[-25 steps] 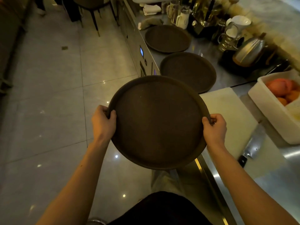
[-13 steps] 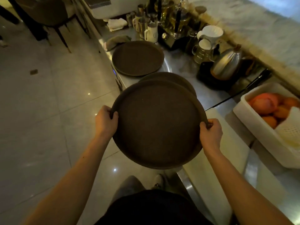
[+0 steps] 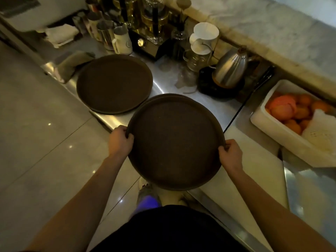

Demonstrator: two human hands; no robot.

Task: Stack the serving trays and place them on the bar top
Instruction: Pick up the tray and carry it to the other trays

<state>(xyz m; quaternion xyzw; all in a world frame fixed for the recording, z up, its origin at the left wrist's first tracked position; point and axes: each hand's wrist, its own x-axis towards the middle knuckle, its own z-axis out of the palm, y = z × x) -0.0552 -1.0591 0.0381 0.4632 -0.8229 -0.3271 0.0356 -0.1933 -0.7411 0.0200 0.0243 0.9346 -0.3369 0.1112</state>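
Held at both sides: round dark-brown serving tray (image 3: pixel 175 142), left hand (image 3: pixel 120 140) clamped on its left rim, right hand (image 3: pixel 231 155) clamped on its right rim, fingers curled under. Sits over a second matching tray, only a thin rim arc (image 3: pixel 163 96) visible beyond it; touching or not, can't tell. Right of held tray: white cutting board (image 3: pixel 254 170). Beyond-left: third brown round tray (image 3: pixel 114 84) flat on steel counter (image 3: pixel 218 106). Farther right: steel kettle (image 3: pixel 231 68), white tub of oranges (image 3: pixel 291 124). Farthest: marble bar top (image 3: pixel 272 24).
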